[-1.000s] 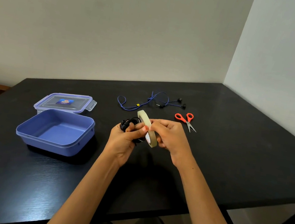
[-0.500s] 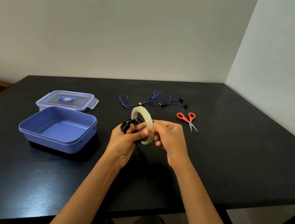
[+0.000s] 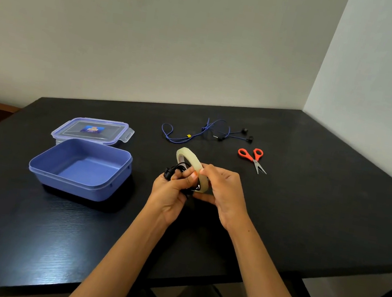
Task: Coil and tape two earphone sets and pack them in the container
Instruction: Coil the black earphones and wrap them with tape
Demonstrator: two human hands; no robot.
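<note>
Left: an open blue container [image 3: 67, 185] stands on the black bench [image 3: 309, 206], its clear lid [image 3: 93, 130] lying flat just behind it. Centre: the left hand [image 3: 171, 193], raised above the bench, has its fingers curled round a coiled black earphone set [image 3: 173, 170]. Its thumb tip rests against a roll of beige tape [image 3: 189, 159], held on edge. The right hand [image 3: 223, 194] pinches the roll's near rim between thumb and curled fingers. Behind the hands, a blue earphone set [image 3: 192, 134] lies loose and uncoiled on the bench. Right: orange-handled scissors [image 3: 253, 158] lie flat, near the blue set's earbuds, blades slightly parted.
</note>
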